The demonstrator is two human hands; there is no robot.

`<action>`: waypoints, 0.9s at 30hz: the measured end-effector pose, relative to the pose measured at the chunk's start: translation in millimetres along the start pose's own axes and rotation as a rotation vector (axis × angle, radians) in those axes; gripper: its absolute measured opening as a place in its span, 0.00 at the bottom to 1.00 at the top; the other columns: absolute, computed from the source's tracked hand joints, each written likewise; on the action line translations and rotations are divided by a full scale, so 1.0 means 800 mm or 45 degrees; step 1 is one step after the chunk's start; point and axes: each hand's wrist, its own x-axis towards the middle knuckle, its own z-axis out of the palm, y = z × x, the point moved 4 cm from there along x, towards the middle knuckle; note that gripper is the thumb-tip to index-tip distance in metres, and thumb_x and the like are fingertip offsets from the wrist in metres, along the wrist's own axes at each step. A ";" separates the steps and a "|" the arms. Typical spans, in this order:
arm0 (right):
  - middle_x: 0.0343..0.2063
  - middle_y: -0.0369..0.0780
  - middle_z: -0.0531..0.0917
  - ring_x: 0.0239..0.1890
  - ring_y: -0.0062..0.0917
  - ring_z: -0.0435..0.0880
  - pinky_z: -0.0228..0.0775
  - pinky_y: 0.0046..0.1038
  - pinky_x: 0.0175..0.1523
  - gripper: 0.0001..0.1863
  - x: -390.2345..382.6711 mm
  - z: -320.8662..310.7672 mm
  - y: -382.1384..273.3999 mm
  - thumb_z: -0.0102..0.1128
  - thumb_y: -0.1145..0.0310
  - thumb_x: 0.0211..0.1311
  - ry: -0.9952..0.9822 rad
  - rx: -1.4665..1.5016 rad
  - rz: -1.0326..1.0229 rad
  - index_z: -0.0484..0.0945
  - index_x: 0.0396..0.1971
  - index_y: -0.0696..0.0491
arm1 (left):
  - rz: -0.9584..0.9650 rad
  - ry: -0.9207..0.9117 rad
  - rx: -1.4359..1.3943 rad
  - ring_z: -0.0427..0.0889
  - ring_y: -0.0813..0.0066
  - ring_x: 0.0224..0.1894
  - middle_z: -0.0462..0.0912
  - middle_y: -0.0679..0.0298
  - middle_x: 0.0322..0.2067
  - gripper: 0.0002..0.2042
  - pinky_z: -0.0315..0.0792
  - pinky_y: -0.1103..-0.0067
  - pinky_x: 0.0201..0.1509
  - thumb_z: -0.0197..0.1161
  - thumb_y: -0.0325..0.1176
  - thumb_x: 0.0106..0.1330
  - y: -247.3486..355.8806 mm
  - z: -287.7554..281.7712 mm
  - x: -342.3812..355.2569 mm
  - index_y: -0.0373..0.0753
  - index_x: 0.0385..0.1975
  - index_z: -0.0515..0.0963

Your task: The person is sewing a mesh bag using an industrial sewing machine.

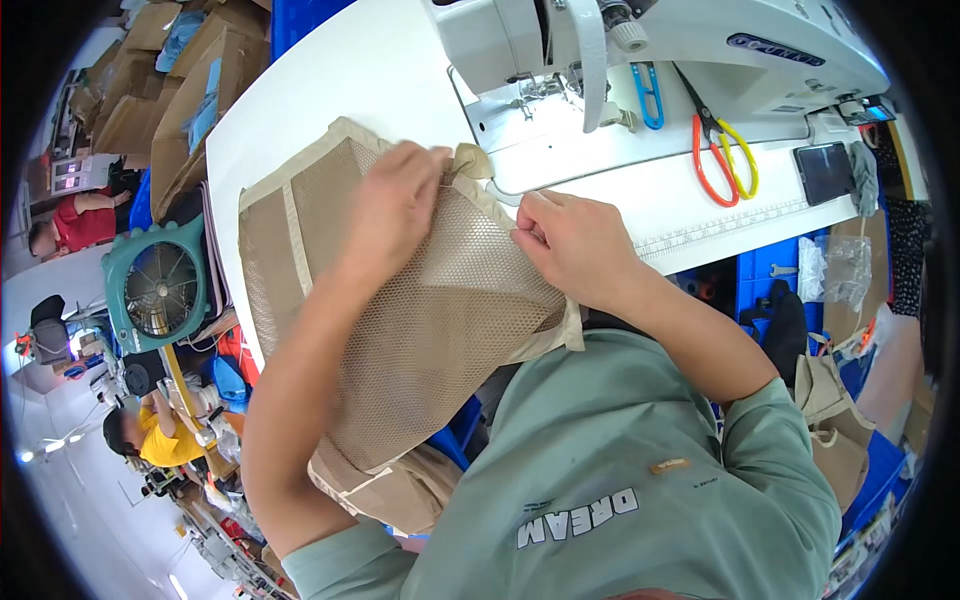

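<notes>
A tan mesh bag piece with pale fabric binding drapes from the white table down over my lap. My left hand, slightly blurred, is closed on its upper edge beside a small folded tan tab. My right hand is closed, fingers pinched at the bound edge to the right of the tab. Between the two hands the edge runs in a short slant. Just beyond them is the needle area of a white sewing machine; the fabric lies short of the presser foot.
On the table, scissors with red and yellow handles, blue thread snips and a phone lie right of the needle. A green fan and cardboard boxes stand left. Two people work farther off.
</notes>
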 end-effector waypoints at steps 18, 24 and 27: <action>0.37 0.34 0.87 0.31 0.20 0.83 0.76 0.27 0.37 0.13 -0.068 -0.042 -0.023 0.68 0.72 0.67 0.051 0.746 -0.004 0.82 0.50 0.54 | -0.071 -0.667 0.163 0.80 0.53 0.44 0.84 0.52 0.35 0.09 0.73 0.64 0.52 0.69 0.31 0.69 0.079 -0.123 -0.043 0.34 0.44 0.83; 0.42 0.40 0.90 0.36 0.28 0.87 0.79 0.29 0.40 0.15 -0.042 -0.044 -0.083 0.68 0.75 0.63 0.214 0.449 -0.615 0.85 0.50 0.53 | -0.270 -0.698 -0.030 0.80 0.59 0.37 0.83 0.54 0.31 0.09 0.74 0.69 0.43 0.71 0.31 0.69 0.129 -0.153 -0.088 0.32 0.41 0.83; 0.40 0.41 0.90 0.38 0.32 0.89 0.80 0.31 0.41 0.13 -0.048 -0.041 -0.092 0.67 0.77 0.60 0.236 0.427 -0.772 0.87 0.45 0.54 | -0.314 -0.677 -0.095 0.79 0.62 0.36 0.82 0.57 0.30 0.10 0.72 0.69 0.42 0.71 0.33 0.70 0.126 -0.166 -0.103 0.32 0.40 0.83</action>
